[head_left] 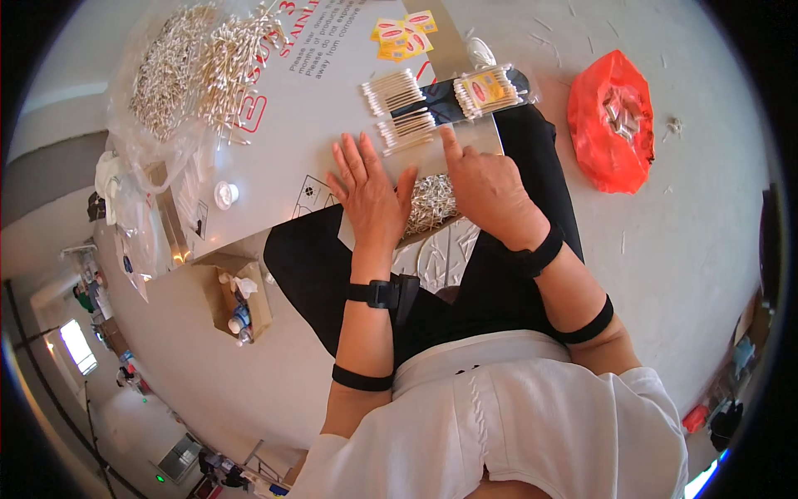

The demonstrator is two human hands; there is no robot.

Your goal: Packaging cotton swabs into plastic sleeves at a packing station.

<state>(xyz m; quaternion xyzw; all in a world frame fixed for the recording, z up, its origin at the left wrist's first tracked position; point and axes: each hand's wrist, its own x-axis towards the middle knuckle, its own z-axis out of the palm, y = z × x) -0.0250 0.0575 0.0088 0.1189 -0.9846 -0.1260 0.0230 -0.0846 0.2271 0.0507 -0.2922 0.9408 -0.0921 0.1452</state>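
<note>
My left hand (371,195) rests palm down at the table's near edge, its fingers spread and nothing in it. My right hand (490,191) stretches its index finger toward a row of cotton swabs (407,131), its other fingers curled and nothing visible in it. I cannot tell if the fingertip touches them. Beyond that row lies a second row of swabs (391,91), both partly on a dark strip (439,101). At the strip's right end sits a bundle of swabs with a yellow card (488,87). Below my hands, a box of loose swabs (431,204) is partly hidden.
A large clear bag of swabs (166,75) lies at the table's far left, beside a loose heap (237,62). Yellow cards (403,35) lie at the back. A small white tub (225,195) stands left. On the floor are a red bag (611,158) and a cardboard box (258,312).
</note>
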